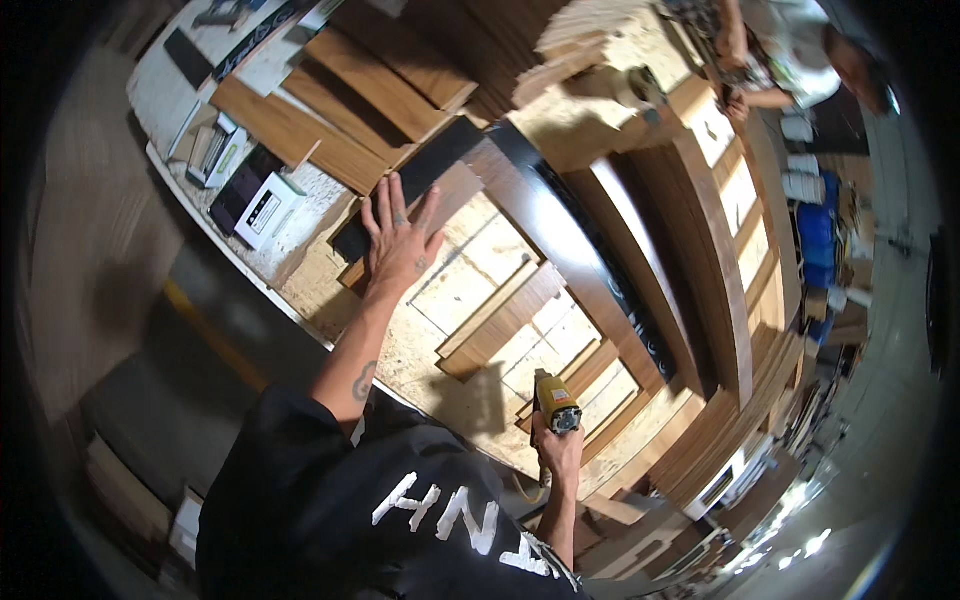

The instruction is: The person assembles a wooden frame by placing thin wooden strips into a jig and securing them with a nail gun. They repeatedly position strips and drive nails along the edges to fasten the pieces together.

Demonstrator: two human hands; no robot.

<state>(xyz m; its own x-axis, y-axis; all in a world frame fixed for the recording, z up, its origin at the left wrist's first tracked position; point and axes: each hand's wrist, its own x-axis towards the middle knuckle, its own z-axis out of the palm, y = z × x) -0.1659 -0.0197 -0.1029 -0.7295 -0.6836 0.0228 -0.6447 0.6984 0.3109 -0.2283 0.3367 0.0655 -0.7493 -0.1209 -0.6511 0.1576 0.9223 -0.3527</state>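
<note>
Hand positions about a long, glossy brown wooden rail (550, 225), taken as reference. At the rail's left end, the person's left hand (402, 247) lies with fingers extended and spread over a flat brown wooden end piece (458, 190), near a matte black strip (443, 150); it clasps nothing, and which piece bears its pressure cannot be told. On the rail's near side, toward its right end, the right hand (560, 450) wraps around the handle of a yellow-and-black power tool (557, 397); whether a finger rests on a trigger cannot be told. The tool is probably rigid and fairly heavy, best held by its handle. The rail, and the flat brown wooden crosspiece (505, 325) on its near side, appear stiff and best taken by their long edges; the sheen suggests a smooth, slippery, easily scratched face. Beyond the rail, dark brown boards (715, 270) likely restrict movement. On its near side, pale chipboard (410, 345) beside the crosspiece offers some room, bounded by the table's white edge (250, 276).
</note>
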